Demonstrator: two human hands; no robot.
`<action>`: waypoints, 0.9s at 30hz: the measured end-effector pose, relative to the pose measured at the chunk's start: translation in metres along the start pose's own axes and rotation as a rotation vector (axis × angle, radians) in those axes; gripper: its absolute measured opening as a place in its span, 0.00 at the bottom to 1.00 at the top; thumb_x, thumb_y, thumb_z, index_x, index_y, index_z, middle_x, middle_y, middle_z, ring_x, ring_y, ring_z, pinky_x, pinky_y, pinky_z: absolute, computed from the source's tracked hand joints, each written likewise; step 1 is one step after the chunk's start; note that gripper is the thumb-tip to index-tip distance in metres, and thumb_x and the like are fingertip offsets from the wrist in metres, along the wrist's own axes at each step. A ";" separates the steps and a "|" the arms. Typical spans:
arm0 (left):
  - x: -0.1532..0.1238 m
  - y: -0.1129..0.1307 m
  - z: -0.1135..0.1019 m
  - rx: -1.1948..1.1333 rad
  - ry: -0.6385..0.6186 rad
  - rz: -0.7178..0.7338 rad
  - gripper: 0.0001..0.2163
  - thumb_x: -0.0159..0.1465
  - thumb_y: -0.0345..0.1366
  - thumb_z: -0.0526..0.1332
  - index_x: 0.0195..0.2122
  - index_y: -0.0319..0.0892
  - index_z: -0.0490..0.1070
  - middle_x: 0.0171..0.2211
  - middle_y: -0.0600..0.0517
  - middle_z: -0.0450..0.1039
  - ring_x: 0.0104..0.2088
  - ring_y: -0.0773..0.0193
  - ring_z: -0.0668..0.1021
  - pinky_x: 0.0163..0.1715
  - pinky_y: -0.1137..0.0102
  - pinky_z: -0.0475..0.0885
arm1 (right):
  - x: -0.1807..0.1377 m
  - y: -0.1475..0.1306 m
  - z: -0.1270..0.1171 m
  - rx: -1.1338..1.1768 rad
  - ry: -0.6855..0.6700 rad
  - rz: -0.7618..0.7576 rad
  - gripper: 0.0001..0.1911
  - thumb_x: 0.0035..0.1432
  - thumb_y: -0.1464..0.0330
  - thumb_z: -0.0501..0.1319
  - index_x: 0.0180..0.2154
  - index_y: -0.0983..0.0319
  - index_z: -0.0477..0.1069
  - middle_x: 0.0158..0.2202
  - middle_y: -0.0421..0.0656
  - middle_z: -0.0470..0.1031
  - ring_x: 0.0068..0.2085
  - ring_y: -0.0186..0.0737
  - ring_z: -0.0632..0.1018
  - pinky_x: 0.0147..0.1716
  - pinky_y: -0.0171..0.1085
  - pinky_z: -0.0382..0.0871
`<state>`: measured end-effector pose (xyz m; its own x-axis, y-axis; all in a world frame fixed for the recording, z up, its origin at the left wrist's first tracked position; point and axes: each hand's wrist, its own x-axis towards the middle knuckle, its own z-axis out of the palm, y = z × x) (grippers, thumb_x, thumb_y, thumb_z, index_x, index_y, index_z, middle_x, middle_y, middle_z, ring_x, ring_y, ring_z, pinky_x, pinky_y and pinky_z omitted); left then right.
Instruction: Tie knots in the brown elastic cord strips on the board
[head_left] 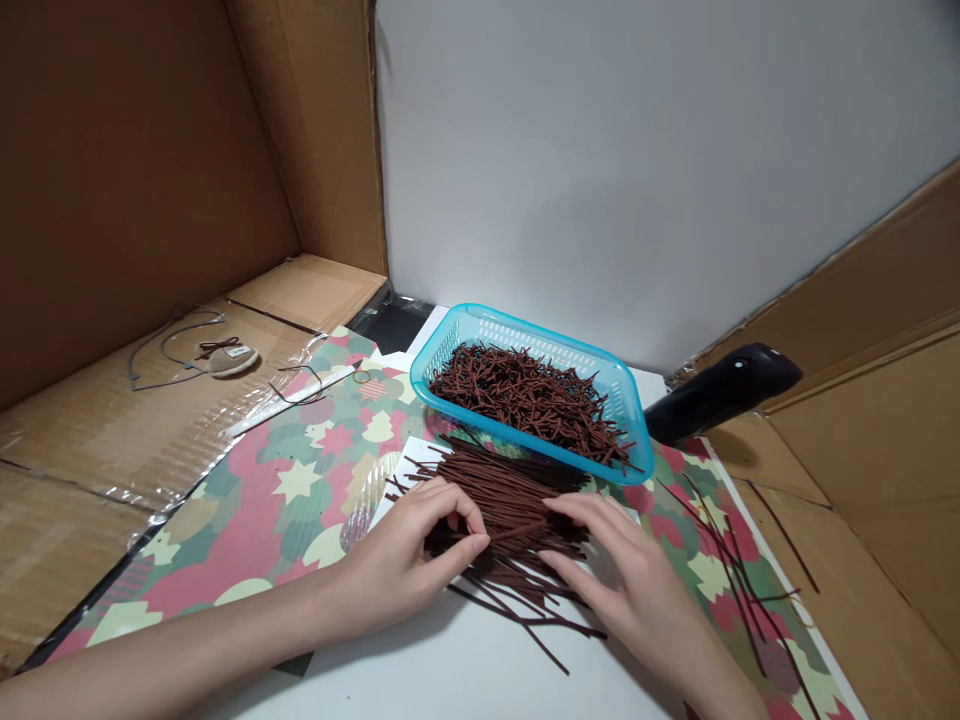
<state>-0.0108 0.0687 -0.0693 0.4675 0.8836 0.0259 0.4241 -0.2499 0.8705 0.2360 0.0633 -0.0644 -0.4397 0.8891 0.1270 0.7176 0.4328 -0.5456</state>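
A pile of thin dark-brown strands lies on a white sheet in front of me. My left hand curls over the pile's left end, thumb and fingers pinched on some strands. My right hand rests on the pile's right side with fingers stretched out flat on the strands. Just behind the pile stands a turquoise plastic basket filled with more brown pieces.
A patterned camouflage-and-star sheet covers the table. Loose strands lie at the right. A black object lies beside the basket. Cardboard walls stand left and right; a small pouch with wires sits on taped cardboard at the left.
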 end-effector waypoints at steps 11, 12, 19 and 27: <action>0.000 0.001 -0.001 -0.026 0.038 -0.001 0.06 0.65 0.37 0.54 0.34 0.42 0.66 0.33 0.51 0.69 0.35 0.63 0.70 0.37 0.68 0.64 | 0.001 0.003 0.004 -0.050 0.010 -0.088 0.08 0.63 0.72 0.54 0.39 0.60 0.71 0.37 0.46 0.76 0.39 0.47 0.74 0.40 0.46 0.68; -0.001 0.001 -0.001 -0.032 0.041 0.001 0.06 0.65 0.37 0.54 0.34 0.42 0.66 0.33 0.51 0.69 0.35 0.63 0.70 0.37 0.68 0.64 | 0.001 0.003 0.004 -0.051 0.024 -0.059 0.08 0.62 0.71 0.55 0.43 0.59 0.70 0.40 0.46 0.75 0.42 0.48 0.74 0.42 0.47 0.68; -0.003 0.001 0.001 -0.019 -0.006 0.056 0.05 0.65 0.35 0.55 0.34 0.43 0.68 0.33 0.52 0.70 0.35 0.64 0.70 0.38 0.69 0.64 | -0.001 -0.016 0.015 0.038 0.153 -0.130 0.19 0.61 0.70 0.57 0.54 0.57 0.62 0.47 0.48 0.71 0.48 0.48 0.70 0.46 0.46 0.65; -0.003 0.001 0.002 -0.015 -0.047 0.117 0.06 0.65 0.36 0.56 0.34 0.43 0.69 0.30 0.52 0.69 0.34 0.64 0.70 0.37 0.70 0.63 | 0.002 -0.028 0.021 0.108 0.116 -0.261 0.09 0.60 0.73 0.59 0.43 0.59 0.72 0.32 0.43 0.77 0.33 0.41 0.75 0.35 0.42 0.65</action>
<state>-0.0104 0.0655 -0.0698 0.5494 0.8289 0.1049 0.3529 -0.3441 0.8701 0.2037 0.0501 -0.0662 -0.5327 0.7635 0.3651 0.5239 0.6363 -0.5662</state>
